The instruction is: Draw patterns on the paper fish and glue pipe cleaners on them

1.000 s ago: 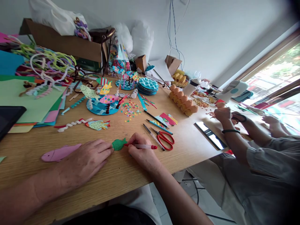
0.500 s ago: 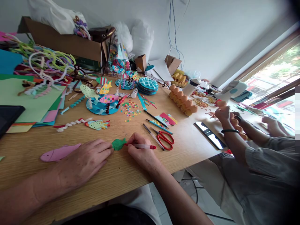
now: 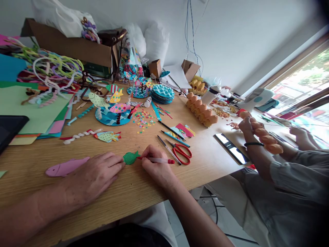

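Note:
My left hand (image 3: 100,173) lies flat, its fingertips pressing the head end of a small green paper fish (image 3: 130,157) to the table. In a writing grip, my right hand (image 3: 158,168) is closed around a red felt-tip pen (image 3: 160,160), whose tip is at the fish's tail. Dark scale marks cover the green fish. A pink paper fish (image 3: 60,168) lies beside my left hand, partly hidden by it. Red-handled scissors (image 3: 183,152), a clear-barrelled pen (image 3: 168,149) and a blue pencil (image 3: 175,138) rest to the right of my right hand.
A spotted paper fish (image 3: 108,136), a decorated blue base (image 3: 113,118) and confetti dots (image 3: 143,120) lie beyond my hands. Coloured paper sheets (image 3: 33,109) are stacked at left. On the right, a co-worker's hand (image 3: 246,126) holds an egg-carton strip (image 3: 264,136) near a phone (image 3: 230,148).
The co-worker's egg-carton strip has been raised and turned more into view. My hands, the green fish and the pen look almost unchanged.

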A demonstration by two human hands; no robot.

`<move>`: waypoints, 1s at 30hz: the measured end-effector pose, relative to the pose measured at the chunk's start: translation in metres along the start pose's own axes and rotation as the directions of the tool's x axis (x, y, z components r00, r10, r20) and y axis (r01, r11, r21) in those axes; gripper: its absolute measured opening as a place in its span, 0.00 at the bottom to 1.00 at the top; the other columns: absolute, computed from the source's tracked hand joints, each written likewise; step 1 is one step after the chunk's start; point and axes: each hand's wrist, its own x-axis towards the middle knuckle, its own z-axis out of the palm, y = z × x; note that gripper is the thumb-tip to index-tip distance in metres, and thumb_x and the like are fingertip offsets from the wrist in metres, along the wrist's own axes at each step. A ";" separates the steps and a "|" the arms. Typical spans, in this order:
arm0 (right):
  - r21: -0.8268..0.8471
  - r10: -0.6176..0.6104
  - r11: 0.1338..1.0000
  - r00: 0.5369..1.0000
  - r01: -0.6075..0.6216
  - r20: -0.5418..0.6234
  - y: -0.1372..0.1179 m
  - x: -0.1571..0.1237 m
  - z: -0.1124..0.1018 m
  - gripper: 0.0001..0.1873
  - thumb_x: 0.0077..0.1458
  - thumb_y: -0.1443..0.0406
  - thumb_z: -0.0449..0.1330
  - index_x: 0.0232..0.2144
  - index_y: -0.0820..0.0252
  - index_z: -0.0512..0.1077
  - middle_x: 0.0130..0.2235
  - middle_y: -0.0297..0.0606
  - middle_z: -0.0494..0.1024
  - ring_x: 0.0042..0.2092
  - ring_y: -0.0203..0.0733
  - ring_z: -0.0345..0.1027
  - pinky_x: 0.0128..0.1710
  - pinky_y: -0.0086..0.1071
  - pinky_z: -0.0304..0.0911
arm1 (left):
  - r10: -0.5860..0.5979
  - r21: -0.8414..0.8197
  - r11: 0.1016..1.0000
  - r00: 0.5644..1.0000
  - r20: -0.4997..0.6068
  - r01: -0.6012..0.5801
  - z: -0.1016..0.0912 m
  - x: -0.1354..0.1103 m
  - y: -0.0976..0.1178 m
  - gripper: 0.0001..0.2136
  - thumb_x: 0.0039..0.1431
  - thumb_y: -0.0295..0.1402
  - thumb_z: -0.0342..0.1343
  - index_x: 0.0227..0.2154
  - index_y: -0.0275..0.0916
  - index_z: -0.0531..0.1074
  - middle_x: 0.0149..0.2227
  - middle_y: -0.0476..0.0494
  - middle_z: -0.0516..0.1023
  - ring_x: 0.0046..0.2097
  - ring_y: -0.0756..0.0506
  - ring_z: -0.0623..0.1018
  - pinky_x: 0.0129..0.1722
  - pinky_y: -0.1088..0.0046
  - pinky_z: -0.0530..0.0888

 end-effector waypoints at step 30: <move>-0.042 -0.100 0.994 0.993 0.103 0.071 0.005 0.000 0.006 0.06 0.44 0.72 0.55 0.24 0.56 0.67 0.22 0.26 0.67 0.25 0.35 0.61 0.28 0.27 0.57 | -0.033 0.051 0.998 0.999 0.029 0.031 0.007 -0.003 0.002 0.16 0.60 0.17 0.48 0.43 0.37 0.77 0.45 0.39 0.81 0.46 0.39 0.79 0.43 0.62 0.78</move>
